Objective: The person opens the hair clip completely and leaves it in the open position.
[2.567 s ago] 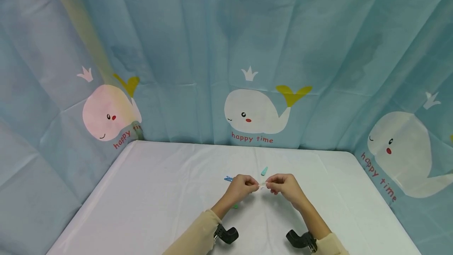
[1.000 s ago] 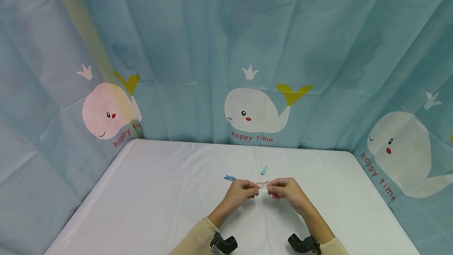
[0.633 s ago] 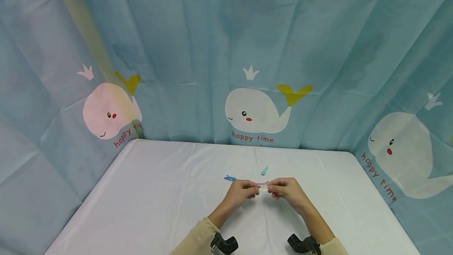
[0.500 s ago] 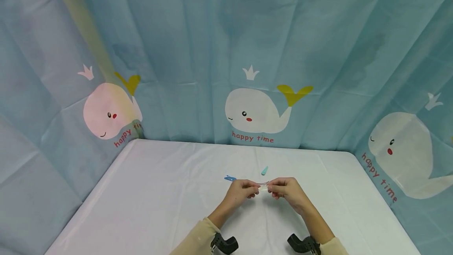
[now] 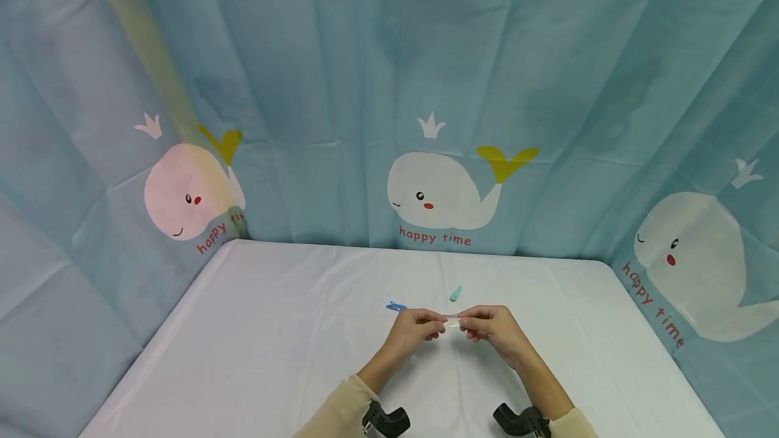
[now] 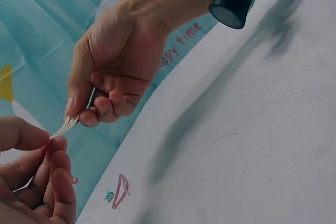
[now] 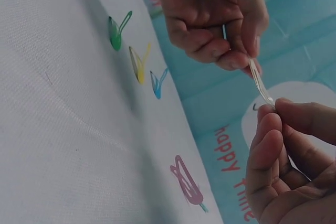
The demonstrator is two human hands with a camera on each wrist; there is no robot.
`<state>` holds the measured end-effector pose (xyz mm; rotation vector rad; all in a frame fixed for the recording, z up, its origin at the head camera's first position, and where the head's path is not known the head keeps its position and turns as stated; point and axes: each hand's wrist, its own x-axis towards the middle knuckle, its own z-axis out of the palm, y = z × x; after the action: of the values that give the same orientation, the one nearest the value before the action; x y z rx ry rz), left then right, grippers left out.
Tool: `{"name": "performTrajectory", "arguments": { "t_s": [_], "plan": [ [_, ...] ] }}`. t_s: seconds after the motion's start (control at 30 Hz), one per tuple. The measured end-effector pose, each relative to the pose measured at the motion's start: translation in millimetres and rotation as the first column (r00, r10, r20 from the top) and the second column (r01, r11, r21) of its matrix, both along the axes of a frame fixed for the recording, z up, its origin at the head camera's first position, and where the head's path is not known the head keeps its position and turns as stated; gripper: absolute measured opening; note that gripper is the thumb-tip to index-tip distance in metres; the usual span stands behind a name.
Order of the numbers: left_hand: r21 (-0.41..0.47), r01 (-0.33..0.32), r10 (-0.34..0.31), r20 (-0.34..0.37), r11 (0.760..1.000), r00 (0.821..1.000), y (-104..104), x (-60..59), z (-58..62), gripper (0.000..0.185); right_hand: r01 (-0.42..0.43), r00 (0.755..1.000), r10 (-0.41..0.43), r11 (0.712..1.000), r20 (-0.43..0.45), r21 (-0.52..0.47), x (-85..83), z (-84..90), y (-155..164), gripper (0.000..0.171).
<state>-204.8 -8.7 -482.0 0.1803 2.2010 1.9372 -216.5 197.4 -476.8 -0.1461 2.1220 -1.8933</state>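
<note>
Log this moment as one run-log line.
left hand: pinches one end of pale hair clip | right hand: pinches other end | clip: held above white tablecloth | nearby: blue hair clip, teal hair clip

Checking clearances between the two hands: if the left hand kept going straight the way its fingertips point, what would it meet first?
Probably the right hand. The left hand points along the pale hair clip both hands pinch, so the clip leads straight into the right fingertips. Depth looks matched.

Matt woven white tablecloth (image 7: 63,129), glossy pale hair clip (image 7: 261,83), matt curtain (image 5: 341,73)
</note>
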Motion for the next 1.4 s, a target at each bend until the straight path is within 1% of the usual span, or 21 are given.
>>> {"name": "performTrajectory", "arguments": {
  "t_s": [0.1,0.33,0.53,0.73,1.03,1.17,1.27,1.4],
  "plan": [
    [0.007,-0.001,0.001,-0.001,1.0,1.0,0,0.2,0.1,0.017,0.006,1.0,-0.006,1.0,-0.002,-0.009,0.0,-1.2,0,0.034],
    [-0.009,-0.012,0.012,0.001,1.0,1.0,-1,-2.4,-2.6,0.018,0.018,1.0,-0.018,1.0,-0.004,-0.013,-1.5,-4.6,-3,0.033],
    [0.014,-0.02,0.02,0.013,1.0,1.0,-2,-2.3,-1.8,0.019,-0.002,1.0,0.002,0.999,0.005,-0.034,-2.0,-6.8,-6,0.036],
    [0.024,-0.026,0.025,0.027,0.999,0.999,-3,-2.1,-0.9,0.019,-0.01,1.0,0.012,0.998,0.022,-0.067,-2.3,-8.0,-9,0.032],
    [0.027,-0.029,0.028,0.031,0.999,0.999,-5,-4.4,-4.3,0.017,-0.015,0.999,0.016,0.999,0.039,-0.029,-5.2,-7.0,-14,0.029],
    [0.02,-0.043,0.042,0.034,0.999,0.999,-6,-5.5,-5.4,0.016,-0.026,0.999,0.027,0.999,0.025,-0.035,-5.6,-5.7,-16,0.029],
    [0.007,-0.054,0.054,0.021,0.999,0.998,-6,-6.2,-5.5,0.016,-0.018,1.0,0.019,0.999,0.023,-0.047,-5.3,-5.2,-20,0.026],
    [-0.01,-0.073,0.073,0.004,0.997,0.997,-6,-7.1,-5.5,0.015,0.037,0.999,-0.035,0.998,0.037,-0.052,-4.7,-4.6,-27,0.022]
  ]
}}
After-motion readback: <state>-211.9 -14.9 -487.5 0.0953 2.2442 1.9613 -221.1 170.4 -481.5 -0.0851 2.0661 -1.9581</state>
